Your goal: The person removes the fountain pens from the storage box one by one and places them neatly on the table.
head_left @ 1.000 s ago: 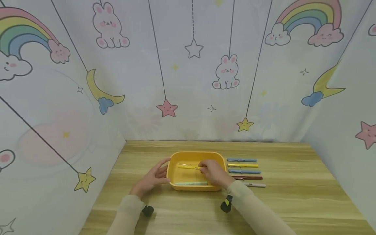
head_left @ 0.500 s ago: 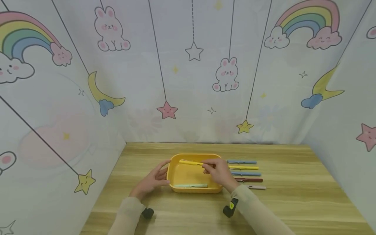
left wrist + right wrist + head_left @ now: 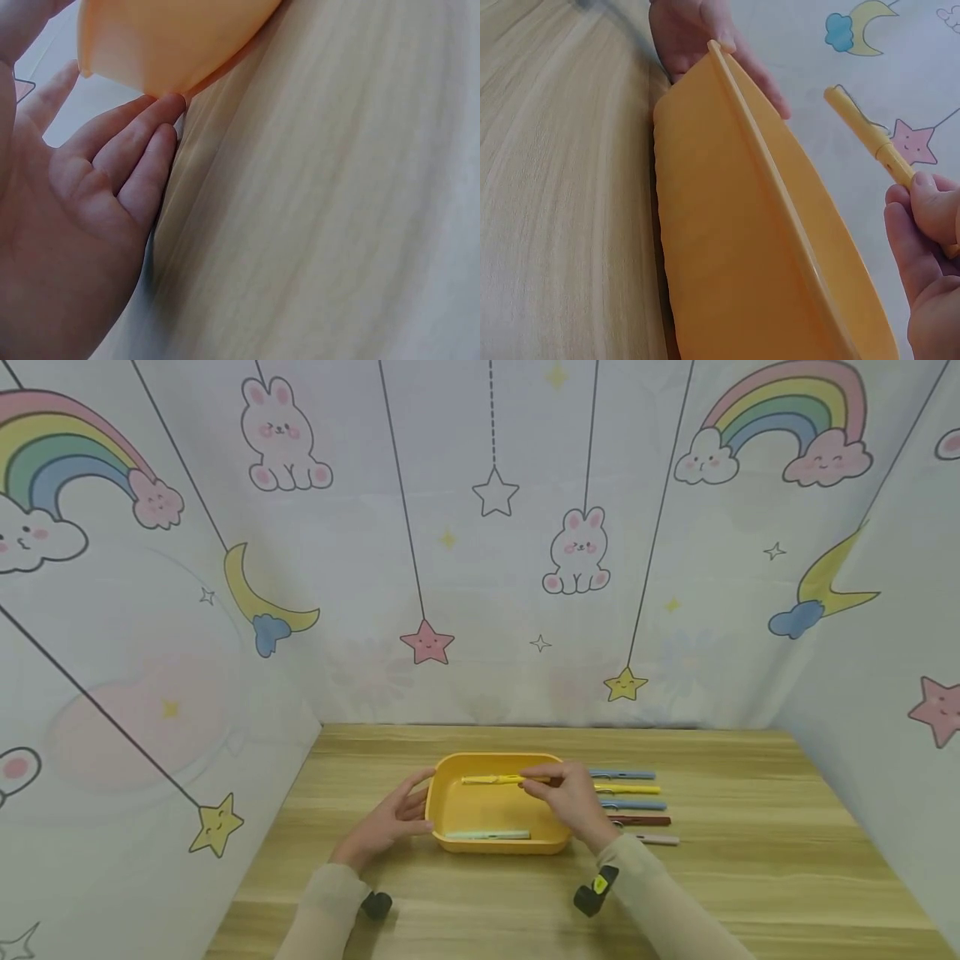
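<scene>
In the head view, my right hand (image 3: 572, 800) pinches a yellow pen (image 3: 491, 780) above the yellow tray (image 3: 442, 845). The right wrist view shows that pen (image 3: 860, 127) clear of the rim, its clip end pointing away from my thumb and fingers. My left hand (image 3: 386, 820) touches the tray's left end, with fairly straight fingers spread along the outside. Up close in the left wrist view, the fingertips meet the tray wall (image 3: 165, 45) near its base. A pale green pen (image 3: 489, 835) lies inside the tray along the near wall.
Right of the tray, several pens lie in a column: a blue pen (image 3: 626, 774), a yellow pen (image 3: 633, 790), another blue pen (image 3: 637, 805), a dark red pen (image 3: 645, 820) and a pale pink pen (image 3: 658, 840). A patterned curtain (image 3: 480, 693) hangs behind the wooden table (image 3: 465, 910).
The yellow pen has risen from low in the tray and shifted slightly right with my right hand. My left hand has stayed at the tray's left end.
</scene>
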Demonstrator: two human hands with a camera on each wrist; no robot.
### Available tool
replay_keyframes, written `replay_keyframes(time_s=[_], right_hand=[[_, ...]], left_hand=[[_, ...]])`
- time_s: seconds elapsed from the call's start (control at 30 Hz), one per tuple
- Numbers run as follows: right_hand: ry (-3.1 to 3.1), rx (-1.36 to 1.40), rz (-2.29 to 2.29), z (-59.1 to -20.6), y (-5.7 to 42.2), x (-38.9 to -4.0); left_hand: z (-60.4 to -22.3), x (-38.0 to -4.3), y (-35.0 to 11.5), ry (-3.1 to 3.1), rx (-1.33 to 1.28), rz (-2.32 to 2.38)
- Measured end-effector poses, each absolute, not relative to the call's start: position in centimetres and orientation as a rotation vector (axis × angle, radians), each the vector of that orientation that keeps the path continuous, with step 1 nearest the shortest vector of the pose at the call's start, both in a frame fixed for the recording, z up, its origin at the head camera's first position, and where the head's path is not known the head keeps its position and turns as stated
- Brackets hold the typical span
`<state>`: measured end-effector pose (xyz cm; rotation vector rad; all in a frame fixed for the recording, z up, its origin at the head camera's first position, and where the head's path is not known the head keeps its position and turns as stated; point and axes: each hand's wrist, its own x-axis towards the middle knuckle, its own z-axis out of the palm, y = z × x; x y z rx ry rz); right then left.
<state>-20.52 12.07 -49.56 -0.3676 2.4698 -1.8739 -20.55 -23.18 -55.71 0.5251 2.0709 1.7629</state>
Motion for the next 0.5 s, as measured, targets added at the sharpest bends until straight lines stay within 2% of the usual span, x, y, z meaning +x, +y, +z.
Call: replay_keyframes(time_s=[0.5], right_hand=[[2.473,-0.308,-1.932,-49.34,12.31,-20.38]], left_hand=[[-55.40,-20.40,-23.12,2.038,0.534,1.789]])
